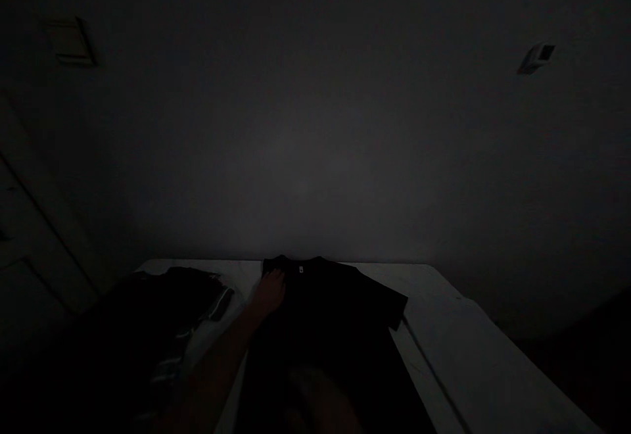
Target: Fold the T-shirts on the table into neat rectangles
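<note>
A black T-shirt (pixel 330 329) is spread on the white table, its neckline toward the wall and a small pale label at the collar. One sleeve sticks out to the right; on the left no sleeve extends past the shirt's edge. My left hand (pixel 269 291) is at the left shoulder of the T-shirt, fingers bent and closed on the cloth. Low over the shirt's middle, my right hand (pixel 320 394) is smeared by motion, and its fingers cannot be made out. The picture is very dark.
A heap of dark clothes (pixel 162 309), some with light-striped edges, lies left of the shirt. The white table (pixel 473 361) has a dark seam to the right and meets a grey wall (pixel 315 125). A door (pixel 29 223) stands at far left.
</note>
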`<state>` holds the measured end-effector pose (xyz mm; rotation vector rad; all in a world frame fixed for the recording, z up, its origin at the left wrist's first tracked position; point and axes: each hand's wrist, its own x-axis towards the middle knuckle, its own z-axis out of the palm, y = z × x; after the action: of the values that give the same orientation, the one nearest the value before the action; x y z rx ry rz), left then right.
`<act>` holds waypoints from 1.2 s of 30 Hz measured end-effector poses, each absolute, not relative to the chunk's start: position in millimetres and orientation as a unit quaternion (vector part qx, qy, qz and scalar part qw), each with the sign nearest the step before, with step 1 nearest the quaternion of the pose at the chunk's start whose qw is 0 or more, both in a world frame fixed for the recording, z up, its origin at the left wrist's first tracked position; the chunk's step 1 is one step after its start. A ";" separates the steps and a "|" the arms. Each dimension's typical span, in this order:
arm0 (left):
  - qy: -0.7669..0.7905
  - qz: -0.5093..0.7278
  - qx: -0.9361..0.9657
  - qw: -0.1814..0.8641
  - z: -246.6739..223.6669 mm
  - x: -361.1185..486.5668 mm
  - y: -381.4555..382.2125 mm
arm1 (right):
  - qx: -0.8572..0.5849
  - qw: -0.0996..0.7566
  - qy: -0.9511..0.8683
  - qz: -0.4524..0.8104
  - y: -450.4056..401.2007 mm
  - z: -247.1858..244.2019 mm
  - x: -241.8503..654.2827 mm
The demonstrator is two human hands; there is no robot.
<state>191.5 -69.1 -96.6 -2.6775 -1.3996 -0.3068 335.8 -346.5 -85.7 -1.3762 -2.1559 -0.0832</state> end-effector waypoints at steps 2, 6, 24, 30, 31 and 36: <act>-0.464 -0.106 -0.878 0.047 -101.0 191.7 -68.8 | -0.582 0.273 -0.765 0.027 -289.8 -75.5 349.3; -0.459 -0.119 -0.880 0.041 -109.4 189.5 -68.7 | -0.713 0.189 -0.662 0.136 -201.3 -55.1 358.1; -0.458 -0.155 -0.875 -0.004 -107.8 193.2 -71.2 | -0.743 0.310 -0.522 0.281 -209.6 -82.2 348.9; -0.459 -0.174 -0.871 0.001 -103.6 192.7 -63.4 | -0.747 0.238 -0.577 0.229 -215.5 -65.2 352.4; -0.459 -0.177 -0.870 0.003 -102.3 192.4 -62.5 | -0.744 0.222 -0.599 0.195 -214.7 -60.1 353.1; -0.463 -0.167 -0.870 0.007 -102.7 192.9 -67.1 | -0.627 0.161 -0.759 0.061 -216.4 -59.8 346.3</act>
<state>192.9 -67.1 -102.7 -2.7225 -1.4499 -0.5225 346.3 -216.4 -59.8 -1.7916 -2.1681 0.1741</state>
